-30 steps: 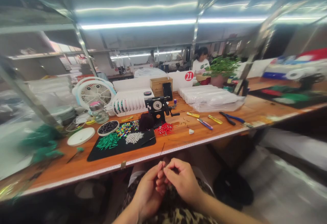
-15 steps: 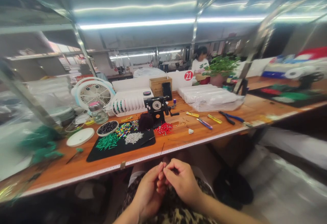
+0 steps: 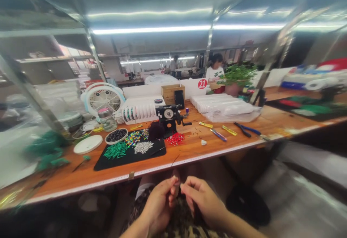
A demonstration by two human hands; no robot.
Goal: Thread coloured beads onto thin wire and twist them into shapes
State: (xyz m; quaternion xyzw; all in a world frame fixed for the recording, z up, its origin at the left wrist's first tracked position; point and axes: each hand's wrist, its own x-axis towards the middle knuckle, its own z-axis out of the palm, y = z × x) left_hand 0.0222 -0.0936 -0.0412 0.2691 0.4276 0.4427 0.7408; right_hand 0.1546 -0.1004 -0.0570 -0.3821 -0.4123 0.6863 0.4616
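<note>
While my left grip (image 3: 162,202) and right grip (image 3: 202,199) hang near the worktop (image 3: 187,152), each is pinched together, any contents too small to tell

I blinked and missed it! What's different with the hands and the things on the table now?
The right hand has moved away to the right from the left hand: they were together, and now there's a gap between them. Anything they took hold of or let go is too small to tell. The red beads, pliers and fan stayed put.
</note>
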